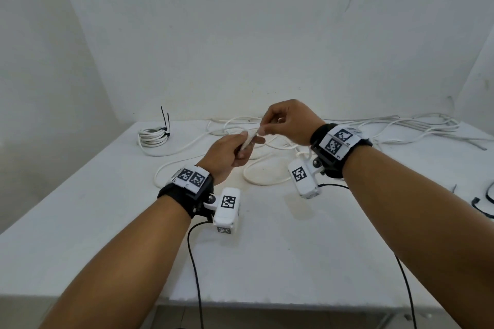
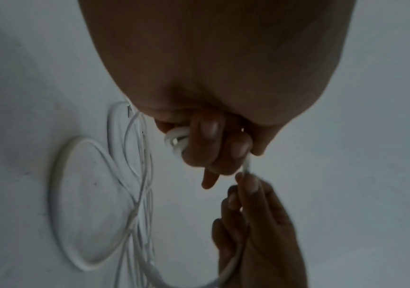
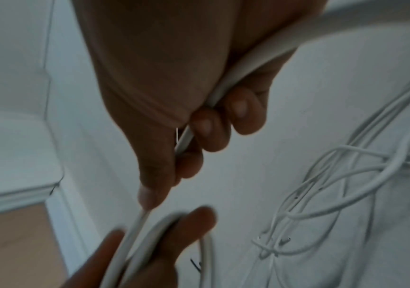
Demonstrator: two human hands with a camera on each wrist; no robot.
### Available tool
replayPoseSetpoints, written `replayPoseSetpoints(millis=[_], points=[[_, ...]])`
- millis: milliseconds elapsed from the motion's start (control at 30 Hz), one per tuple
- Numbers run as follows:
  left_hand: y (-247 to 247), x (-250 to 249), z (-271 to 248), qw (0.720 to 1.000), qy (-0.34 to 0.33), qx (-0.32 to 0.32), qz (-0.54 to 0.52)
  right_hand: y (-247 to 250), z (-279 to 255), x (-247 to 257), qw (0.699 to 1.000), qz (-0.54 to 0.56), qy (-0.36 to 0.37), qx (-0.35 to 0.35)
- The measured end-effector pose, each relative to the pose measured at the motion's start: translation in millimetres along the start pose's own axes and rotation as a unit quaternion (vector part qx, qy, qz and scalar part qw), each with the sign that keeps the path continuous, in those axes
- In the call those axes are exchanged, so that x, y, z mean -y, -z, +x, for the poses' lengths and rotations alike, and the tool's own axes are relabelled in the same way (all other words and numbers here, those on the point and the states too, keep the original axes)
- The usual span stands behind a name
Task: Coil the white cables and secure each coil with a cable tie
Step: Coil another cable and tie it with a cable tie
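Observation:
Above the middle of the white table (image 1: 107,222) my left hand (image 1: 235,148) grips a small bundle of white cable (image 1: 247,141). In the left wrist view the fingers (image 2: 206,140) curl round the cable turns (image 2: 175,142). My right hand (image 1: 283,123) pinches the same cable (image 3: 186,136) just beyond, its fingers (image 3: 208,128) curled on it. Loose white cable (image 1: 262,176) trails from the hands in loops over the table. One finished coil (image 1: 152,136) bound with black cable ties (image 1: 164,121) lies at the back left.
A tangle of more white cables (image 1: 417,128) lies along the back right by the wall. Black cable ties (image 1: 481,203) lie at the right edge. Black leads (image 1: 195,262) hang from the wrist cameras over the table's front edge.

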State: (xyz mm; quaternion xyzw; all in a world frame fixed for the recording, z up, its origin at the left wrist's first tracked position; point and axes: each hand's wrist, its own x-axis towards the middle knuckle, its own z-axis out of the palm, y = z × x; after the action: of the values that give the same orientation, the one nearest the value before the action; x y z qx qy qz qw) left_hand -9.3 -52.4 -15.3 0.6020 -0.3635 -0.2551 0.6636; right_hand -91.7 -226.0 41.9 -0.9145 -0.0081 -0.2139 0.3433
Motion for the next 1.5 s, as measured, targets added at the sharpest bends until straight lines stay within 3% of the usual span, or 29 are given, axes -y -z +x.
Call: replayPoseSetpoints(millis=[133,300,467,667,767,933,1033,1133,1267,1400,1500], points=[[-0.7,-10.2,-2.6,0.996,-0.024,0.014,-0.083,0.4,0.9,-18.8,0.996,0.050,-0.047,-0.059],[-15.4,-21.8,6.7,0.982,-0.061,-0.028,-0.175,-37.0,-5.5,-16.6,0.993,0.075,-0.085,-0.012],[-10.3,-8.1,12.1,0.980,-0.104,-0.036,-0.164,-53.4,-8.4,-8.7,0.991,0.028,-0.117,0.061],[-3.7,-0.2,13.2,0.984,-0.092,-0.145,-0.037,-65.0,-10.4,1.7,0.974,-0.088,-0.107,0.178],[-4.2,4.2,12.7,0.981,-0.080,-0.169,0.054,-62.8,-9.9,10.4,0.966,-0.133,-0.074,0.207],[3.8,9.9,18.1,0.951,-0.072,-0.157,0.258,-49.8,-10.0,8.1,0.968,-0.175,-0.025,0.179],[8.7,13.5,18.1,0.936,-0.014,-0.067,0.345,-39.3,-11.7,3.2,0.982,-0.144,-0.029,0.119],[7.0,14.2,13.2,0.953,0.029,-0.002,0.302,-28.2,-9.4,-1.4,0.993,-0.097,-0.032,0.066],[-0.6,2.9,10.0,0.996,0.006,0.015,0.087,-17.3,-6.7,-5.6,1.000,-0.005,-0.011,0.028],[-2.1,-8.8,7.5,0.999,-0.015,0.022,-0.020,-3.6,-2.9,-9.7,0.996,0.056,-0.001,-0.070],[-4.7,-17.1,5.6,0.994,-0.008,0.026,-0.106,-4.8,-1.2,-13.0,0.993,0.093,-0.016,-0.077]])
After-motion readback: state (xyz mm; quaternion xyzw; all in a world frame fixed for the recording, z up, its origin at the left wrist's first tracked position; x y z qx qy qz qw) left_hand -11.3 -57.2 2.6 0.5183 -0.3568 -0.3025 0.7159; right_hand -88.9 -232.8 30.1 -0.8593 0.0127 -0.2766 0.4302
